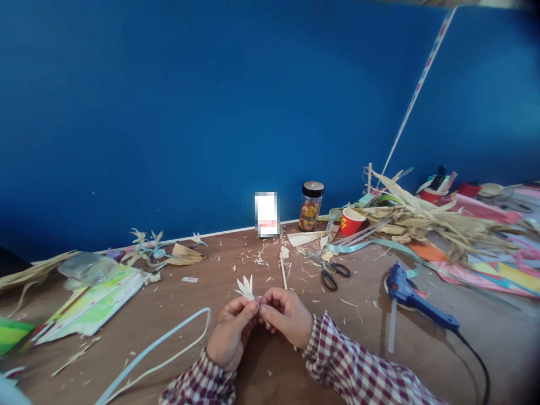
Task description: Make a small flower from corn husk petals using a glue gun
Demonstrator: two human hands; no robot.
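Note:
Between the thumb and fingers of my left hand (236,323) is a small pale flower (246,287) with pointed petals that look like corn husk, petals facing up. My right hand (289,316) pinches at the flower's base, its fingertips touching those of the left; what lies between the right fingertips is hidden. Both hands hover over the near middle of the brown table (177,360). A light blue ribbon (156,343) loops beside my left wrist. Beyond my right hand lie black-handled scissors (333,277) and a thin pale stick (283,271).
A blue glue gun (417,301) with a black cord lies at right. Along the blue wall (211,112) stand a blurred white upright object (266,214), a lidded jar (311,207) and a red paper cup (352,221). Husks (405,216) pile at right; finished-looking flowers (154,239) lie left.

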